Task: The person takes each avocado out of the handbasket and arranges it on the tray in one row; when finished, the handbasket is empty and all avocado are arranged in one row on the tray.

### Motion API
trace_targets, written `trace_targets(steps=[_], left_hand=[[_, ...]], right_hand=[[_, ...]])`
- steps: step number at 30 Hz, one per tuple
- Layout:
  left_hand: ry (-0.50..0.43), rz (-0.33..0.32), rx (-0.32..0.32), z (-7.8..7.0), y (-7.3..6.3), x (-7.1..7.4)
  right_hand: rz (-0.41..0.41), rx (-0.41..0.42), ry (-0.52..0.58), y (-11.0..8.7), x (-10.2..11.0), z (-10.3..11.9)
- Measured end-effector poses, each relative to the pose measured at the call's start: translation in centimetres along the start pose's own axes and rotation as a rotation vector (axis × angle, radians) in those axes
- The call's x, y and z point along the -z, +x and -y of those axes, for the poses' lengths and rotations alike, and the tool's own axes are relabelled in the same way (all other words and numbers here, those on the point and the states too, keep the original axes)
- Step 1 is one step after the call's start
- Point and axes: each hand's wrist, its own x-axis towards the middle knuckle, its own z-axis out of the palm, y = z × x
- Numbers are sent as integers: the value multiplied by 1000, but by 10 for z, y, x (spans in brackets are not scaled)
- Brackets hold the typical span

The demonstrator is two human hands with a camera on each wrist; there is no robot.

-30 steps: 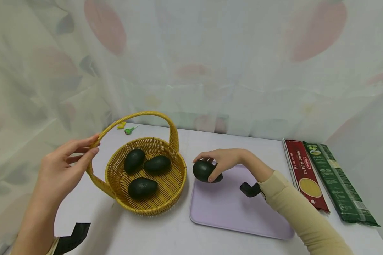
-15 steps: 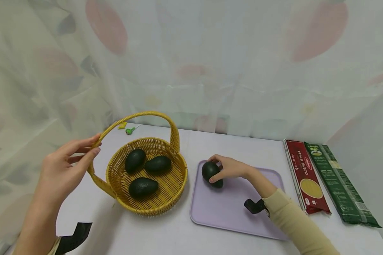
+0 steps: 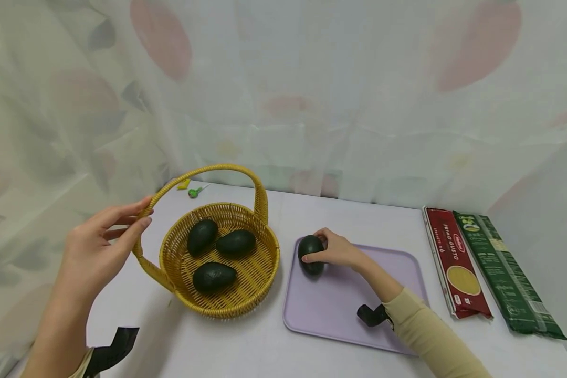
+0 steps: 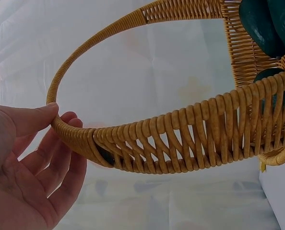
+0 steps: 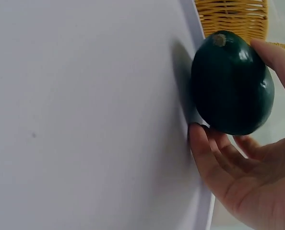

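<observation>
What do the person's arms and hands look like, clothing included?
The left hand and right hand are ungloved. On the right is a plain cream sleeve; on the left, just a sliver of cream cuff. A left wrist attachment and right wrist attachment are black and bent.

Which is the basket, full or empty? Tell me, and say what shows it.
Neither: the basket is partly filled. The head view shows three avocados in it, with bare weave around them.
</observation>
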Motion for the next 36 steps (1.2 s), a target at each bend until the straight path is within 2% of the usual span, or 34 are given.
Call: trace_targets(steps=[5, 13, 23, 36], left_hand=[[-6, -2, -11, -1, 0, -1], [-13, 5, 15, -1, 0, 1], [-12, 2, 19, -1, 0, 1], [-18, -5, 10, 0, 0, 0]], right_hand=[[-38, 10, -27, -2, -3, 4], [-80, 76, -121, -3, -8, 4], [-99, 64, -133, -7, -9, 8], [-116, 104, -158, -7, -9, 1]])
